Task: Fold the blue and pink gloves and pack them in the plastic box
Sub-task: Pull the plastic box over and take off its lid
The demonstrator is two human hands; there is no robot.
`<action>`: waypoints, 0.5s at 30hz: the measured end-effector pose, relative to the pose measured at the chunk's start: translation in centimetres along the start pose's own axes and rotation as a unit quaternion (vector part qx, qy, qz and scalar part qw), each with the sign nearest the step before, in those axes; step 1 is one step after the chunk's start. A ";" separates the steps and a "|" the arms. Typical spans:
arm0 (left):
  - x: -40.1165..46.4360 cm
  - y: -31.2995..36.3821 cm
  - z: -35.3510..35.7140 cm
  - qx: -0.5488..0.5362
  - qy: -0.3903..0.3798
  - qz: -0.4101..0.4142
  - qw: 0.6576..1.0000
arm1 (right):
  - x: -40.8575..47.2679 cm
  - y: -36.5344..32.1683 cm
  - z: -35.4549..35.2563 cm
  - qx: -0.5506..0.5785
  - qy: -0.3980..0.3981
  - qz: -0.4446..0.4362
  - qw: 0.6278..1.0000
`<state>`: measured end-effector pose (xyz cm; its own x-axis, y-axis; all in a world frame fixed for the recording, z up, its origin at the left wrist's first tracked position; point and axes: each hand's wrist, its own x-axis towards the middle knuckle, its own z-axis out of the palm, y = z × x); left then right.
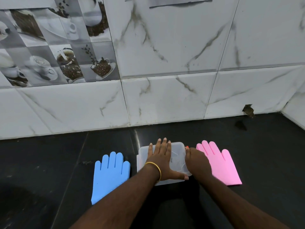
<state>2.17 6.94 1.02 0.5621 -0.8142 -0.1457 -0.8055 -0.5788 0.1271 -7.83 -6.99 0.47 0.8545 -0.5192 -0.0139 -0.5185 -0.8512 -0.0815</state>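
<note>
A clear plastic box (177, 147) with its lid on sits on the black counter between two gloves. My left hand (160, 161) lies flat on the lid, fingers spread, a gold bangle on the wrist. My right hand (197, 161) curls over the box's right edge, fingers gripping the rim. The blue glove (109, 176) lies flat and unfolded to the left of the box, fingers pointing to the wall. The pink glove (222, 166) lies flat and unfolded to the right, partly under my right hand.
The black counter (49, 162) runs to a marble-tiled wall (165, 96) at the back. A side wall (295, 103) closes the right corner. A chipped hole (248, 110) shows in the tile at the back right.
</note>
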 end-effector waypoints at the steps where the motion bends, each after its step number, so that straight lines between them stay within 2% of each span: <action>1: 0.0 0.0 0.0 0.000 0.002 0.000 1.000 | 0.0 -0.1 -0.3 0.006 -0.003 0.003 1.000; 5: 0.0 -0.1 0.0 0.000 0.006 0.002 1.000 | -0.6 -0.3 -2.0 0.049 0.019 0.031 0.998; 7: 0.0 -0.2 0.1 0.000 0.008 0.002 1.000 | -0.9 -0.2 -3.0 0.070 -0.002 0.063 0.996; 11: 0.1 -0.3 0.2 0.000 0.013 0.004 1.000 | -1.3 0.2 -3.5 0.126 -0.044 0.072 0.988; 14: 0.1 -0.3 0.3 -0.001 0.015 0.005 1.000 | -0.2 1.0 -1.2 0.241 -0.106 0.117 0.957; 15: 0.1 -0.3 0.4 -0.001 0.015 0.005 1.000 | 0.2 1.2 -0.4 0.327 -0.118 0.160 0.924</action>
<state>2.43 7.06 0.61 0.5592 -0.8209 -0.1158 -0.8108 -0.5707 0.1302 -8.34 -8.18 0.81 0.6841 -0.6385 -0.3526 -0.6824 -0.3895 -0.6185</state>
